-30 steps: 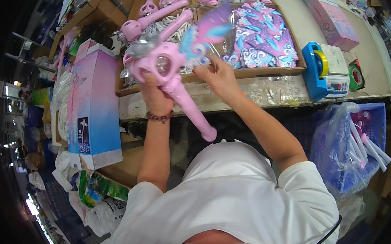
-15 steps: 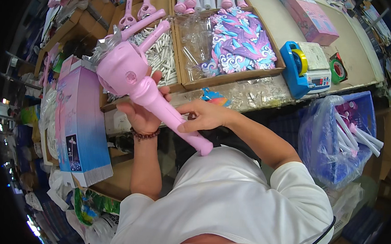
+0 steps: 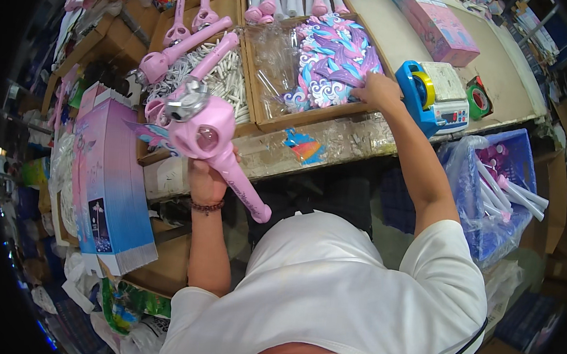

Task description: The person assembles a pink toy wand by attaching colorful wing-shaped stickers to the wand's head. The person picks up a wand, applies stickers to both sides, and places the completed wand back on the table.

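My left hand (image 3: 206, 184) is closed around a pink toy wand (image 3: 247, 194), near where the handle meets the round head. The handle points down toward my belly. A silver crown-like part tops the head, and a winged piece in purple and blue (image 3: 153, 135) sticks out from its left side. My right hand (image 3: 379, 92) is at the right edge of a pile of plastic wing pieces (image 3: 333, 57) in a cardboard tray. Its fingertips are pinched at a purple wing piece there; the exact grip is partly hidden.
Left of that tray, a box holds pink wand parts (image 3: 184, 44) and small white sticks (image 3: 228, 76). A blue tape dispenser (image 3: 409, 87) with a small scale stands right. Flat printed cartons (image 3: 112, 173) stack at left. A blue crate (image 3: 525, 159) holds white-and-pink handles.
My right hand has left the wand's handle and reached right to the wing pieces. The wand has turned in my left hand, showing its winged side and the handle's lettering.
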A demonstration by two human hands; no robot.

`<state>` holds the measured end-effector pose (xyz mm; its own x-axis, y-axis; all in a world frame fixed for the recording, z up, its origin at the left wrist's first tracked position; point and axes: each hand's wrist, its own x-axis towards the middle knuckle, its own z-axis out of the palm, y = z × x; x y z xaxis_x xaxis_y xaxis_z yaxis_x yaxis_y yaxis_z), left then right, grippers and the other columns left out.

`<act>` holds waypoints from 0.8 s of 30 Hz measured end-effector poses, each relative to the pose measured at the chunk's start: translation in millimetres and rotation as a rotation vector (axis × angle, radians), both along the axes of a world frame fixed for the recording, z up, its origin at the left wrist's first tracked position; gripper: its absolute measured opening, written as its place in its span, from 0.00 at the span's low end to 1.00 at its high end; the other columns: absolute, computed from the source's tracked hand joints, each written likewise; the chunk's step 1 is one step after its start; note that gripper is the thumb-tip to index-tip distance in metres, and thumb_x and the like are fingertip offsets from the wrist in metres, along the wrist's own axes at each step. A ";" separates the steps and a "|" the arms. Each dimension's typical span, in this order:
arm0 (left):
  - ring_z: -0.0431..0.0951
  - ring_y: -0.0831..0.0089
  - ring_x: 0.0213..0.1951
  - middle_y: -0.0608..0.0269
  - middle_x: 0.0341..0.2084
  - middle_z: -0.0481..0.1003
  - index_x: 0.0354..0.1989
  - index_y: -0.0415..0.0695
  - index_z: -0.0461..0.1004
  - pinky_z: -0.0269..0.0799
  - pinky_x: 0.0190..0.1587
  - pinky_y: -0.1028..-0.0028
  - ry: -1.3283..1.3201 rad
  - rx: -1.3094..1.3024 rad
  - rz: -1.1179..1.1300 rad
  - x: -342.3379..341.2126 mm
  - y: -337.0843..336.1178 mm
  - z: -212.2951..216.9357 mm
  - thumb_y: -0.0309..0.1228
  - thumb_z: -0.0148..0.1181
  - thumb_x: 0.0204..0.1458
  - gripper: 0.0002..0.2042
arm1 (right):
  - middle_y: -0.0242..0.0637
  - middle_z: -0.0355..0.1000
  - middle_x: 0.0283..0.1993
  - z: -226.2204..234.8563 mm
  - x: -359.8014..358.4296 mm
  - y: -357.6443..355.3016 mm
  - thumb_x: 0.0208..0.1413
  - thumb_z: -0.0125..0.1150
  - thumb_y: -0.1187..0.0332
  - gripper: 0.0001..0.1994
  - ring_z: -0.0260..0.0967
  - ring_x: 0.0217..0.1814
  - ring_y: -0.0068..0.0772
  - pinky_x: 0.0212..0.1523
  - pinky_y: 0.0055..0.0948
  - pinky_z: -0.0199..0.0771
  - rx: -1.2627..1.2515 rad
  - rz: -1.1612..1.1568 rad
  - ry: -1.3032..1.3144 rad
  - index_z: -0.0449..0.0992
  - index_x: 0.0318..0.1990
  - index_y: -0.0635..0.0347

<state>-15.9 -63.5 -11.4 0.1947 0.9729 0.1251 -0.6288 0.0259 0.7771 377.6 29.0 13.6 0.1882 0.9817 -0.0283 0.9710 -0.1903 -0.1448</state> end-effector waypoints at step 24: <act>0.75 0.59 0.43 0.54 0.45 0.73 0.58 0.43 0.63 0.75 0.41 0.62 -0.197 -0.053 -0.196 14.0 -7.4 -15.6 0.60 0.64 0.40 0.41 | 0.23 0.61 0.20 0.5 -25.8 6.5 0.60 0.54 0.66 0.11 0.53 0.23 0.13 0.22 0.21 0.54 0.756 -0.119 1.246 0.75 0.35 0.67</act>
